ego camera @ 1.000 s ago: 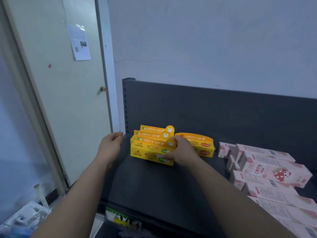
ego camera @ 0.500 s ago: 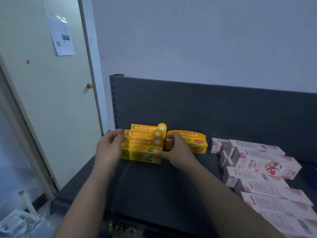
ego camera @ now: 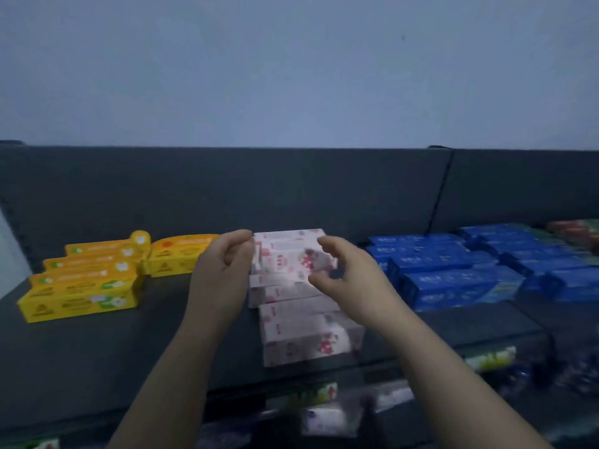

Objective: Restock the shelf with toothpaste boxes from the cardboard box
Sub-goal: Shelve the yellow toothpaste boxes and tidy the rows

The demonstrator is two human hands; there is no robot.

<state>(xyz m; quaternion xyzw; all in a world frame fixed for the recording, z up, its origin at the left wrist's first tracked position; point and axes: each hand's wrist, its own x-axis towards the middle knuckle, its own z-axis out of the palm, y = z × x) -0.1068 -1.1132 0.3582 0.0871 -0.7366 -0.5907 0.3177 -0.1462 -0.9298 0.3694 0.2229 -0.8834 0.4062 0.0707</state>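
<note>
A stack of pink-and-white toothpaste boxes lies on a dark shelf at the centre of the frame, with their long sides facing the camera. More boxes of the same kind run forward from the stack to the shelf's front edge, and the nearest one is at lower centre. Motion blur makes the whole picture soft.

The person's 2 bare arms come up from the bottom edge. The left hand is at the left end of the stack, its fingers curled with the tips touching the top boxes. The right hand is at the right end, its fingers arched over the top box and the thumb below. Because of the blur, I cannot tell whether either hand is grasping a box or only touching it.

To the left of the hands, yellow boxes stand in a stepped row of 4, and a 5th sits just behind and to their right. To the right of the hands, blue boxes are packed in close rows. Red and green boxes are at the far right edge.

A dark back panel rises behind the goods, with a pale wall above it. Along the bottom of the frame there is a lower shelf with blurred packages.
</note>
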